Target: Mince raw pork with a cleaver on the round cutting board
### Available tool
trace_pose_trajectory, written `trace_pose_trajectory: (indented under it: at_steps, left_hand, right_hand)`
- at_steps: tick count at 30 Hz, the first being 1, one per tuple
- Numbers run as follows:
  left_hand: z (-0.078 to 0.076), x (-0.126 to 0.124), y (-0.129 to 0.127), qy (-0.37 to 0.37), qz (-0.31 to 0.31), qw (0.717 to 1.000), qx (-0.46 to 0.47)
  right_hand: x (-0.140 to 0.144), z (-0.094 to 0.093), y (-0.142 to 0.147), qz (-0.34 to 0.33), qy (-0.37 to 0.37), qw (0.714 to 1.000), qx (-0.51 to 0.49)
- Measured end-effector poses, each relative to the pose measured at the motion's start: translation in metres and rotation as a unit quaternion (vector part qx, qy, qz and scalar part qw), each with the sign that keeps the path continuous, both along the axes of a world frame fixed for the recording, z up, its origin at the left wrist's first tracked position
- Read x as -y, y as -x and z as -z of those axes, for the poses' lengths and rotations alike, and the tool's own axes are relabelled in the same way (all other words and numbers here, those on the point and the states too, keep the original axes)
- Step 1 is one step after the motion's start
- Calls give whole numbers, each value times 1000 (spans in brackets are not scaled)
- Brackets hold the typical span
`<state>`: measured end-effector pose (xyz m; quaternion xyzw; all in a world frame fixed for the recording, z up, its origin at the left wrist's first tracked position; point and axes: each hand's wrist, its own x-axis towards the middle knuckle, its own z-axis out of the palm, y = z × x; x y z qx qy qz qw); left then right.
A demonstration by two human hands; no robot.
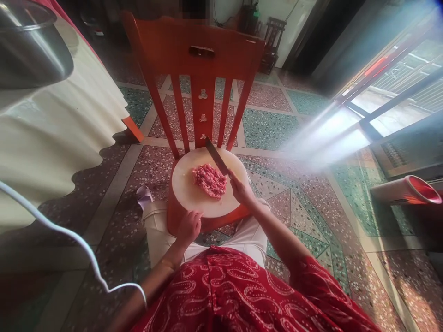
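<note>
A round, pale cutting board (183, 196) lies on the seat of a red wooden chair (152, 50). On it sits a flattened heap of minced meat (210, 181), pink-red with light flecks. My right hand (242, 189) is wrapped round the handle of a kitchen knife (217, 157) at the board's right side. Its dark blade slants up and left, close beside the meat's upper right edge. My left hand (189, 227) is at the board's near left edge, its fingers curled in with nothing visible in them; whether it touches the rim I cannot tell.
To the left, a metal pot (34, 55) stands on a table with a cream cloth (86, 115). A white cable (69, 233) crosses the lower left. A white bin with red inside (394, 190) lies at the right, below a bright glazed door (391, 99).
</note>
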<state>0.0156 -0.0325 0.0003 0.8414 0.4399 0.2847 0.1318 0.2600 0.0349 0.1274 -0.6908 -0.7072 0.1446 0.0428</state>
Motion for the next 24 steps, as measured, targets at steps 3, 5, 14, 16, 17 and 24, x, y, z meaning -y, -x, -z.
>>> trace_pose_trajectory:
  at_steps: [3, 5, 14, 16, 17, 24]
  left_hand:
    - [-4, 1, -1, 8, -9, 1000, 9]
    - [-6, 1, -1, 3, -5, 1000, 13]
    - [3, -2, -3, -44, -4, 999, 2]
    - [5, -4, -1, -43, 9, 999, -3]
    - [5, -4, -1, -42, 16, 999, -5]
    - [0, -2, 0, -30, 15, 999, -5]
  right_hand:
    - [1, 8, -4, 14, 49, 998, -36]
    - [8, 14, -13, 37, 46, 991, -117]
    - [140, 77, 2, 338, 31, 738, -583]
    - [150, 92, 25, 360, 30, 696, -620]
    - [147, 98, 37, 364, 23, 689, -626]
    - [66, 100, 81, 327, -26, 722, -609]
